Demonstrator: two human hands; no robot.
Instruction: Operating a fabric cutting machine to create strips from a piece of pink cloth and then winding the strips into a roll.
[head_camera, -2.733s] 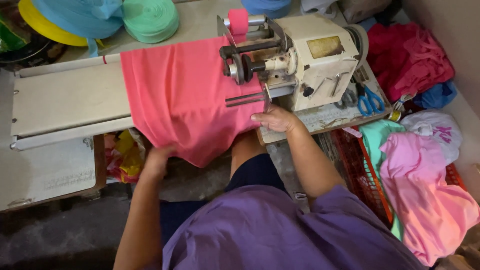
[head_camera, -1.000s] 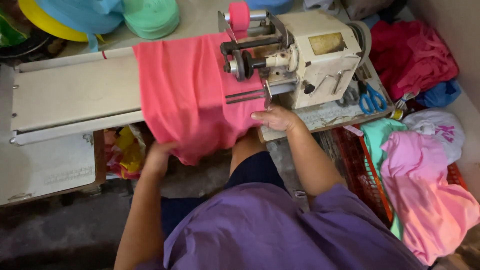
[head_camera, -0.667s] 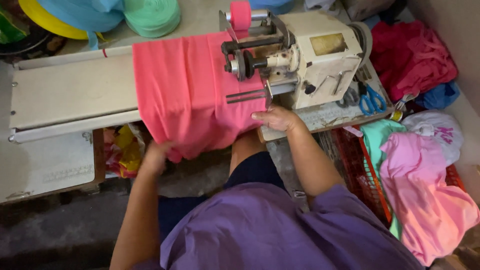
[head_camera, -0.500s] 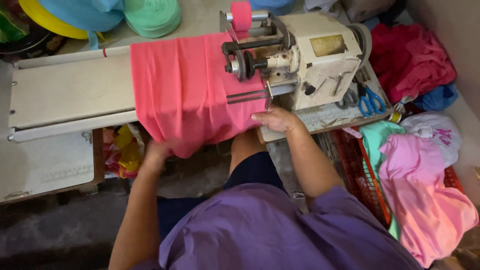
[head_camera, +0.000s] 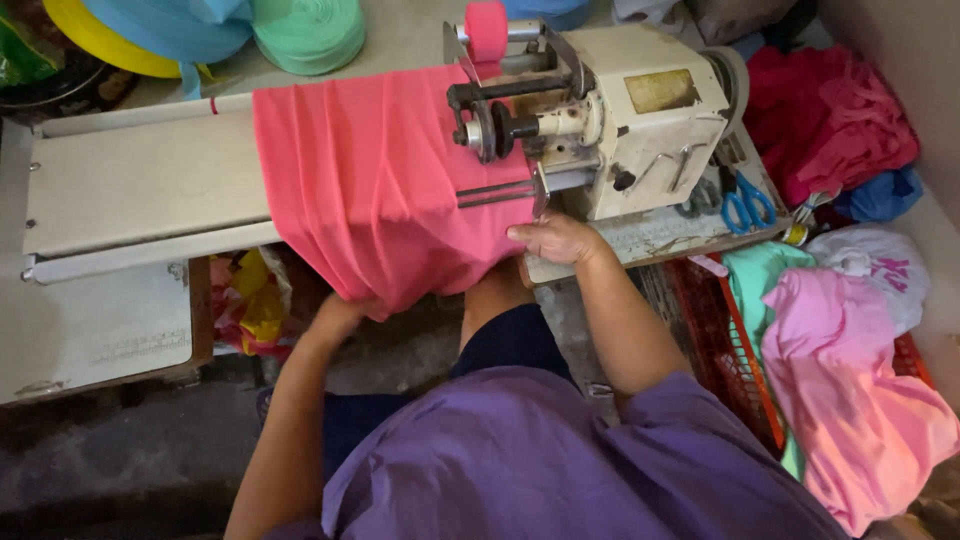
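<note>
Two hands work one piece of pink cloth (head_camera: 385, 180) at a cream sewing machine (head_camera: 620, 110). The cloth lies draped over the long pale bed (head_camera: 150, 190) of the machine, its upper edge at the far side and its lower part hanging over the near edge toward the person's lap.

The right hand (head_camera: 555, 238) rests palm down on the cloth's right edge, just below the machine's head, fingers close together and pressing the cloth flat against the plate. The left hand (head_camera: 345, 312) is lower, under the hanging hem; its fingers are mostly hidden by the cloth, so whether it grips or only props the hem cannot be told. So the cloth lies above and between the hands, touching both.

A pink spool (head_camera: 487, 25) sits on top of the machine. Blue-handled scissors (head_camera: 745, 205) lie on the plate to the right of the head, well apart from the right hand. Beyond the bed stand rolls of tape, one green (head_camera: 310, 30), one blue (head_camera: 175, 25) and one yellow (head_camera: 95, 35). To the right, a red basket (head_camera: 725, 340) holds a light pink garment (head_camera: 850, 400) and a teal one (head_camera: 760, 285), with a heap of dark pink cloth (head_camera: 825, 120) behind them. Yellow scraps (head_camera: 250, 305) show under the bed at left. The person wears a purple top (head_camera: 540, 460).
</note>
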